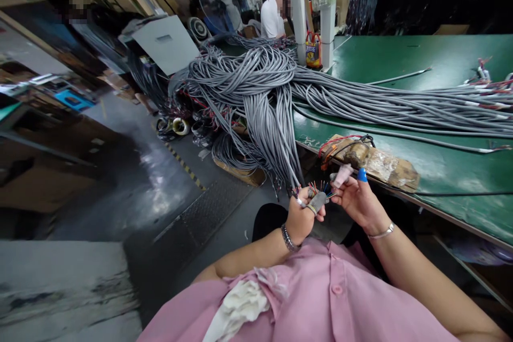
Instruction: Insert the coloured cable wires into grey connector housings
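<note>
A grey cable end with fanned-out coloured wires (pixel 319 187) is in my left hand (pixel 305 216), whose fingers are closed round it; grey wrapping covers the thumb. My right hand (pixel 358 200) is just to the right, its fingertips at the tips of the wires. Blue covers its raised thumb, and pale wrapping is on a finger. Whether those fingertips pinch a wire is too small to tell. Behind the hands, a taped wooden block (pixel 387 166) with red and black leads lies at the table edge.
Grey cables (pixel 256 75) are heaped over the left end of the green table (pixel 441 171) and stretch right along it. White posts (pixel 297 5) rise behind, with a small bag (pixel 313 51) beside them. A person in white (pixel 271 17) and a fan (pixel 218 2) are farther back.
</note>
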`<state>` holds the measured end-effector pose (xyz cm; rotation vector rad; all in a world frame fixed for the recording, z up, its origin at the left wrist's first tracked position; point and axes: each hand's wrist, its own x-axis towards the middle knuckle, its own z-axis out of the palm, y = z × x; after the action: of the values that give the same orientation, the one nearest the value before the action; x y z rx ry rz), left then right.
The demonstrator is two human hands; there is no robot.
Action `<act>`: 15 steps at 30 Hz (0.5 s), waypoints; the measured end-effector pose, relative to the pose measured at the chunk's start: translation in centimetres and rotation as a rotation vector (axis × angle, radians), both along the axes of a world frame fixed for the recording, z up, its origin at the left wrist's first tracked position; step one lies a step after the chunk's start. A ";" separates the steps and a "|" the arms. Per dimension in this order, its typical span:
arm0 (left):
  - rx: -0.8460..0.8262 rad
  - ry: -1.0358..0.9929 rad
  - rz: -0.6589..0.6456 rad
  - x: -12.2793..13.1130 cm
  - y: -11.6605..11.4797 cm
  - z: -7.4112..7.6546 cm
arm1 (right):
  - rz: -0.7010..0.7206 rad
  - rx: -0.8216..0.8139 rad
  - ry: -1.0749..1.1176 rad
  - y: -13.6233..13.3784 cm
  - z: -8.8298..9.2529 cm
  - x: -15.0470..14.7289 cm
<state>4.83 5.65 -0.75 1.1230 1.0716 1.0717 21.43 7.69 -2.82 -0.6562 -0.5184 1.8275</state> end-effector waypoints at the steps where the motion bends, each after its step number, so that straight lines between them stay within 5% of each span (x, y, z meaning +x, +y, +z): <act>1: 0.003 0.011 -0.003 -0.2 -0.1 0.0 | 0.049 0.011 -0.032 -0.2 0.1 0.3; 5: -0.003 0.038 -0.019 -0.5 -0.5 -0.2 | 0.172 0.073 -0.218 -1.1 0.6 0.8; 9: -0.006 0.048 -0.062 -0.6 -0.5 -0.1 | 0.123 0.136 -0.435 -1.4 1.1 0.6; 15: 0.072 0.170 -0.352 -1.2 -0.1 0.0 | 0.112 0.262 -0.542 -1.5 2.1 0.0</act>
<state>3.63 5.56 -0.72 1.4201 0.9263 0.7504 21.46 6.16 -0.68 -0.9574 -1.1511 1.6343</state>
